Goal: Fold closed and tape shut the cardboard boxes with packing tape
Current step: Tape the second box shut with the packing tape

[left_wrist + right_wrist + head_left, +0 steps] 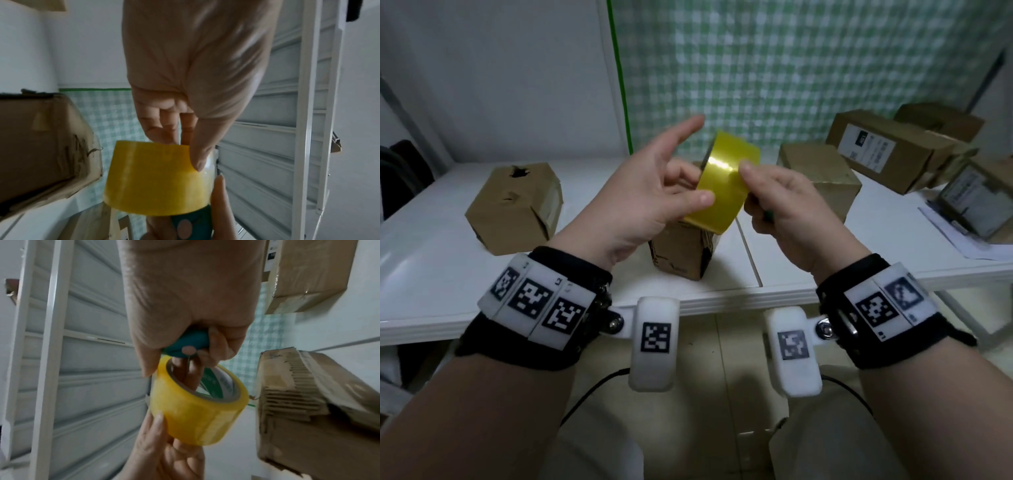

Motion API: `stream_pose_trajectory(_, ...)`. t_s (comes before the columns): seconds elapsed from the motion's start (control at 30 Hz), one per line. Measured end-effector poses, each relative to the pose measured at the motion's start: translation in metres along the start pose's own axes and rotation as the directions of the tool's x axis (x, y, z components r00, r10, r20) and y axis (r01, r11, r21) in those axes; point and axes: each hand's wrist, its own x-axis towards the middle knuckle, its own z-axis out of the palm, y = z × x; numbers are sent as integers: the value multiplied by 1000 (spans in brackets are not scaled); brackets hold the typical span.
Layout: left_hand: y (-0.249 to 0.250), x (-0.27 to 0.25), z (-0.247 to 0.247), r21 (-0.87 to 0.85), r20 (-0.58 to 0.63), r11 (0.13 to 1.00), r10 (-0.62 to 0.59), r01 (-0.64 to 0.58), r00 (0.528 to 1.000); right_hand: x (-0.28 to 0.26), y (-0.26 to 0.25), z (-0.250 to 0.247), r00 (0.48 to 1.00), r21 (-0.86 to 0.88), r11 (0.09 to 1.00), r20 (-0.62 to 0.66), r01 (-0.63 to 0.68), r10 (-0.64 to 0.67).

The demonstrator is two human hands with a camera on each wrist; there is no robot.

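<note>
A yellow roll of packing tape (722, 185) is held up between both hands, above a small upright cardboard box (681, 253) on the white table (722, 301). My left hand (674, 178) pinches the roll, thumb on its outer face (199, 162), other fingers behind it, index finger straight out. My right hand (774, 195) grips a teal-handled cutter (185, 344), with its thumb on the roll's upper edge. In the right wrist view the roll (195, 418) faces its core to the camera, and a finger and the metal blade reach into it. No loose tape end shows.
A dented box with a torn hole (517, 205) sits at the left. Another box (822, 178) stands right behind my right hand. Several labelled boxes (883, 150) and a paper sheet (955, 233) crowd the far right. A green checked curtain hangs behind the table.
</note>
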Motion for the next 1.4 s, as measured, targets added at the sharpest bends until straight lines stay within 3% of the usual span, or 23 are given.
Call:
stream_pose_trajectory(0.13,10,-8,2,96,57,995,2,-8,998,-2,-17,1,975,232,958,-102,-170,198)
stream_pose_trajectory(0.27,15,-13,4,231,79,973,-7,-12,997,-6,-26,5,945,305,925,-162,-224,282)
stream_pose_trajectory(0.37,16,-15,8,195,11,980,-40,37,999,-12,-32,10,956,283,935,-136,-213,259)
stream_pose_trajectory(0.5,17,-14,9,39,-96,990,-135,139,986,-22,-32,15,979,95,977,-48,-191,196)
stream_pose_trajectory(0.63,15,-16,9,-19,-93,989,-147,146,985,-27,-32,14,985,39,984,23,-173,172)
stream_pose_trajectory(0.77,12,-19,10,83,-68,992,-94,99,993,-26,-35,16,976,25,978,-66,-208,209)
stream_pose_trajectory(0.97,6,-21,13,315,-10,949,-23,25,1000,-22,-37,13,950,192,950,-151,-245,275)
stream_pose_trajectory(1.2,12,-15,16,127,-76,987,-93,102,993,-26,-33,12,974,73,972,-10,-225,226)
stream_pose_trajectory(1.4,4,-18,17,435,42,900,23,-39,999,-22,-35,11,950,115,957,-141,-265,280)
